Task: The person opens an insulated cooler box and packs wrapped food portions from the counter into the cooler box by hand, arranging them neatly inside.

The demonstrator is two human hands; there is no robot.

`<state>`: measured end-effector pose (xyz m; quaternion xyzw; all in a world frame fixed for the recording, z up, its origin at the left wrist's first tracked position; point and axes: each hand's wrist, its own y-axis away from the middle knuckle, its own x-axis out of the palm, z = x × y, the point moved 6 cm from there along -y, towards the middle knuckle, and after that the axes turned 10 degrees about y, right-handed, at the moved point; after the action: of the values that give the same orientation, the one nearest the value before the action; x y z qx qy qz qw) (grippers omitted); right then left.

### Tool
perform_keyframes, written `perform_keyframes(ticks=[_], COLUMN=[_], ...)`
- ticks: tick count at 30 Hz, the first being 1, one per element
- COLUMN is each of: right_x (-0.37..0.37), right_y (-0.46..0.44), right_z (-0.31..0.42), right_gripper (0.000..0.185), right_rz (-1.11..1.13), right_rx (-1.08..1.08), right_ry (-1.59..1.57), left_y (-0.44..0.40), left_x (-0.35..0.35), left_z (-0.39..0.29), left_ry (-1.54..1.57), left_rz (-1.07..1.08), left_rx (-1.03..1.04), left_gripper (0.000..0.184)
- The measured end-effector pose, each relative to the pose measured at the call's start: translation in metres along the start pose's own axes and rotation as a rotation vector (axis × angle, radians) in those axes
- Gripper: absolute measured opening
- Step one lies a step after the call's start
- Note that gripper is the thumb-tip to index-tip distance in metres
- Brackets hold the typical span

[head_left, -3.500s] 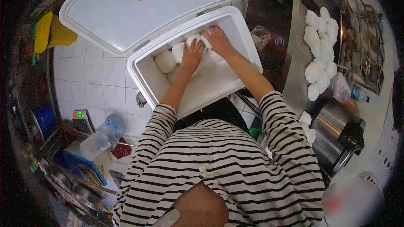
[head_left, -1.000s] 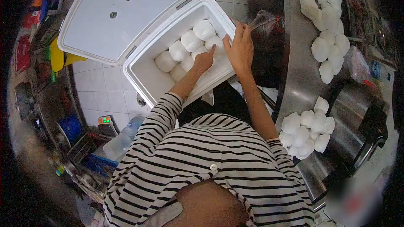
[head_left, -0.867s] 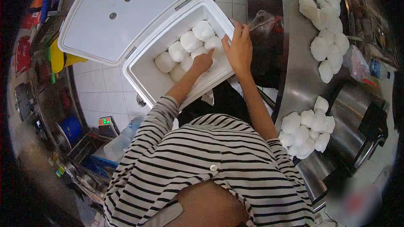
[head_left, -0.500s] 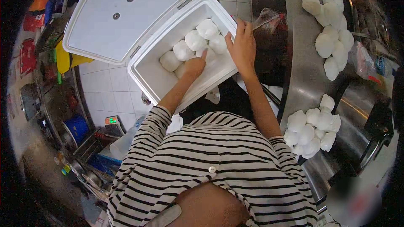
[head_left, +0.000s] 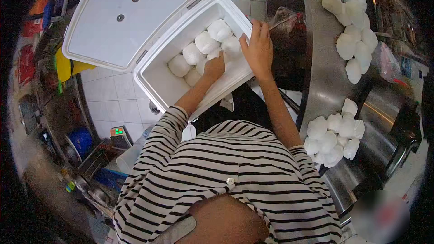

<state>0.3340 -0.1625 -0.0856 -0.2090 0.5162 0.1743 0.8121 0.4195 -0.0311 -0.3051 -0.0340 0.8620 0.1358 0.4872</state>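
Currently, the left hand reaches over the near edge into the open cooler, its curled fingers against the white bundles inside; whether they grip one cannot be told. The right hand, apart from the left, lies across the right rim, its firmness of hold likewise unclear. The step appears to be settling bundles in rows along the far wall; the next move would call for light, even pressure. Open floor shows at the cooler's left end and near right side. The lid lies back at far left, off the opening. At right, a far heap and a near heap of similar bundles occupy the tabletop.
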Motion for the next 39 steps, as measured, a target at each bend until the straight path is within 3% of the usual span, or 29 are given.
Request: perform_keyframes(ticks=[2, 5, 8, 11, 14, 17, 20, 24, 27, 35, 37, 39], right_x=[0.000, 0.001, 0.003, 0.007, 0.000, 0.003, 0.005, 0.006, 0.008, 0.005, 0.004, 0.004], right_y=[0.001, 0.000, 0.000, 0.001, -0.001, -0.001, 0.000, -0.001, -0.001, -0.001, -0.002, -0.002], right_z=[0.000, 0.000, -0.002, -0.003, 0.002, 0.000, -0.001, -0.001, -0.002, 0.001, 0.001, 0.001], right_gripper=[0.045, 0.045, 0.044, 0.045, 0.044, 0.043, 0.044, 0.044, 0.045, 0.044, 0.045, 0.045], right_rz=[-0.026, 0.044, -0.005, -0.029, 0.027, -0.023, 0.012, 0.069, 0.065, 0.046, 0.038, 0.048], right_rx=[-0.006, 0.030, -0.013, -0.010, 0.004, -0.006, 0.019, 0.016, 0.016, 0.014, 0.010, 0.007], right_ry=[0.002, 0.038, 0.015, 0.080, 0.024, 0.041, 0.054, 0.071, 0.106, 0.064, 0.077, 0.089], left_y=[0.015, 0.014, 0.030, 0.052, 0.056, 0.049, 0.044, 0.040, 0.037, 0.061, 0.067, 0.073], left_x=[-0.001, -0.013, -0.071, -0.077, -0.043, -0.035, -0.020, -0.008, 0.000, -0.014, 0.012, -0.001], left_z=[0.001, -0.004, -0.018, 0.015, 0.061, 0.058, 0.052, 0.067, 0.070, 0.043, 0.080, 0.086], left_ry=[-0.034, -0.082, -0.177, -0.222, -0.233, -0.256, -0.086, 0.082, 0.099, 0.071, -0.038, -0.040], left_rz=[0.089, 0.298, 0.238, -0.001, 0.124, 0.153, 0.257, 0.093, 0.094, 0.398, 0.250, 0.157], left_rx=[0.073, 0.016, -0.111, -0.273, -0.332, -0.255, -0.157, -0.149, -0.176, -0.293, -0.174, -0.218], left_gripper=[0.047, 0.045, 0.044, 0.044, 0.046, 0.051, 0.050, 0.047, 0.044, 0.039, 0.043, 0.046])
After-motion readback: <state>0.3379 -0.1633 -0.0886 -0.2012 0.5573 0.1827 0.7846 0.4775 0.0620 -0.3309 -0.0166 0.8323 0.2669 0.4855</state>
